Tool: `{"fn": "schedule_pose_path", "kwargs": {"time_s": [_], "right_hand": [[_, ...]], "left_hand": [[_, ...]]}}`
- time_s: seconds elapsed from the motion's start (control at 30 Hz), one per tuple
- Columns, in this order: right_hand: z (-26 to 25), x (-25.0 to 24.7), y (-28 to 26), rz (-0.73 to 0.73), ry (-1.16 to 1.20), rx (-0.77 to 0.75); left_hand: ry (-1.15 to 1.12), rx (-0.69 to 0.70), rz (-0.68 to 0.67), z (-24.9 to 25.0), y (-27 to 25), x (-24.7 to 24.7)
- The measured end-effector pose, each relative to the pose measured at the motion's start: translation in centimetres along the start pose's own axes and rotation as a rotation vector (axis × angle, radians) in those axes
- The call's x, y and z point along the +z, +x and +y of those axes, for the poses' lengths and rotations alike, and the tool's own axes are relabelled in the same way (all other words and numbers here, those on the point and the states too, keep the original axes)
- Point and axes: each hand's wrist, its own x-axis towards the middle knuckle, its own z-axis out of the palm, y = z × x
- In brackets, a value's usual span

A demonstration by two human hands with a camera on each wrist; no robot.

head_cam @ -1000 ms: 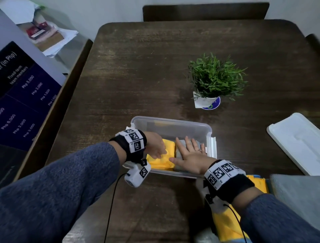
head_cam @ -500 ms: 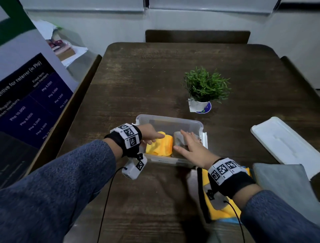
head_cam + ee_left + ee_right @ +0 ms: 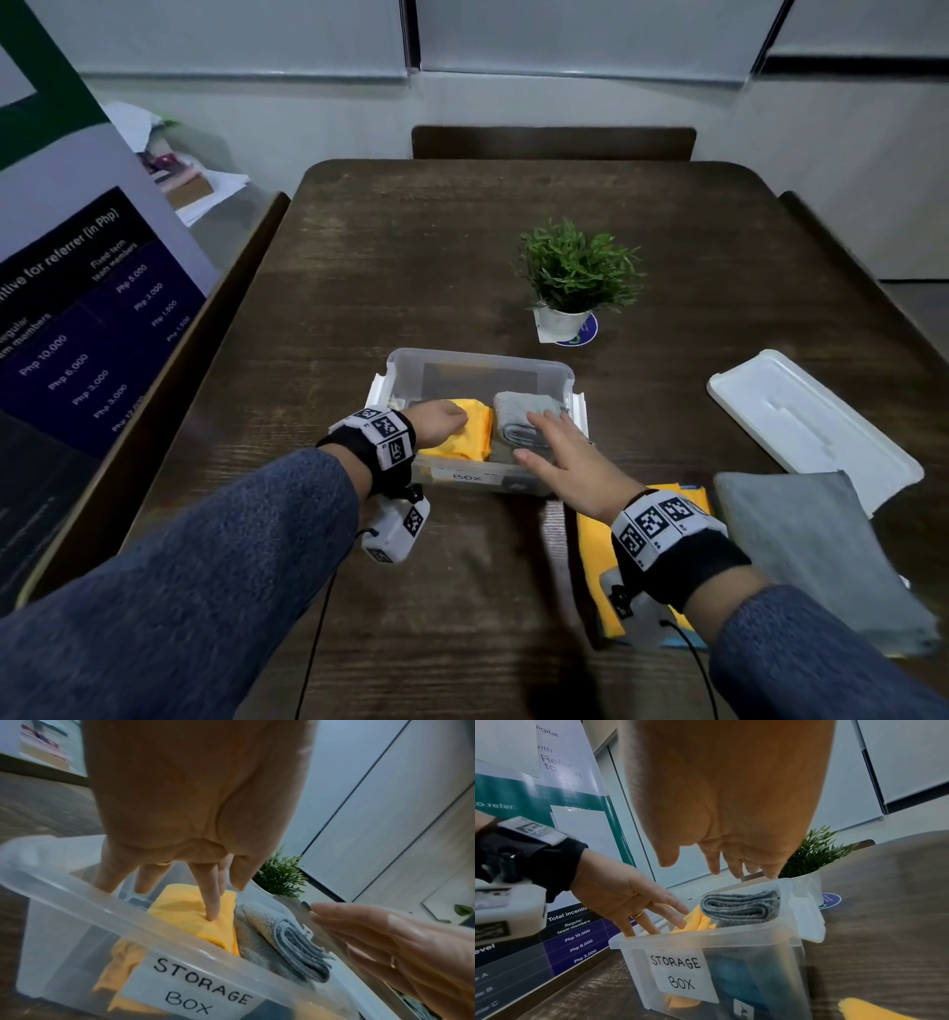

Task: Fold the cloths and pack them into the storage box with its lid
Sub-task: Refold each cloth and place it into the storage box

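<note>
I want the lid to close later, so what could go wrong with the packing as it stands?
The folded grey cloth stands on edge with its top above the clear plastic storage box rim, so the white lid may not seat. The right hand hovers open above it, so it could tip. The left hand presses the folded yellow cloth, which may spring up when released.

Blue-grey knitted sleeves (image 3: pixel 205 575) are worn on both arms. Black wristbands (image 3: pixel 683 565) carrying white square-coded marker tags (image 3: pixel 385 429) are strapped on, with white camera units (image 3: pixel 398 529) and thin black cables (image 3: pixel 313 637) attached beneath.
</note>
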Motion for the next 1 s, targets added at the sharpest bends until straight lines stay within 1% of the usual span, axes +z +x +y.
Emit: {"fn": "schedule_pose_path", "kwargs": {"time_s": [0.07,0.23,0.37,0.43,0.5,0.57,0.67,0.7,0.8,0.87,1.0], "right_hand": [[0.1,-0.1,0.7,0.006,-0.013,-0.007],[-0.1,-0.1,3.4,0.009,-0.048,-0.043],[-0.4,-0.3,5.6,-0.046,-0.069,0.016],[-0.3,-0.4,6.7,-0.061,-0.107,0.037],[-0.3,-0.7,7.6,-0.038,-0.168,0.068],[-0.2,-0.9,8.5,-0.021,-0.207,0.110],[-0.1,-0.6,9.6,-0.036,-0.196,0.168],[0.0,-0.4,9.9,-0.039,-0.187,0.186],[0.1,0.0,10.3,-0.048,-0.197,0.198],[0.2,0.2,10.4,-0.056,-0.214,0.192],[0.5,0.3,10.7,-0.040,-0.204,0.198]], "left_hand": [[-0.004,-0.020,0.035,-0.6,0.7,-0.1],[-0.066,-0.048,0.058,-1.2,2.8,-0.7],[-0.073,-0.077,-0.033,-1.1,4.7,-1.7],[-0.079,-0.153,-0.069,-0.9,5.9,-2.4],[-0.067,-0.248,-0.108,-0.8,7.1,-3.0],[-0.101,-0.332,-0.144,-1.2,8.4,-3.2],[-0.168,-0.435,-0.239,-1.7,9.7,-3.4],[-0.150,-0.453,-0.270,-1.7,10.0,-3.4],[0.030,-0.452,-0.347,-1.2,10.6,-3.3],[0.110,-0.458,-0.360,-1.0,11.0,-3.0],[0.073,-0.475,-0.395,-1.1,12.1,-2.5]]}}
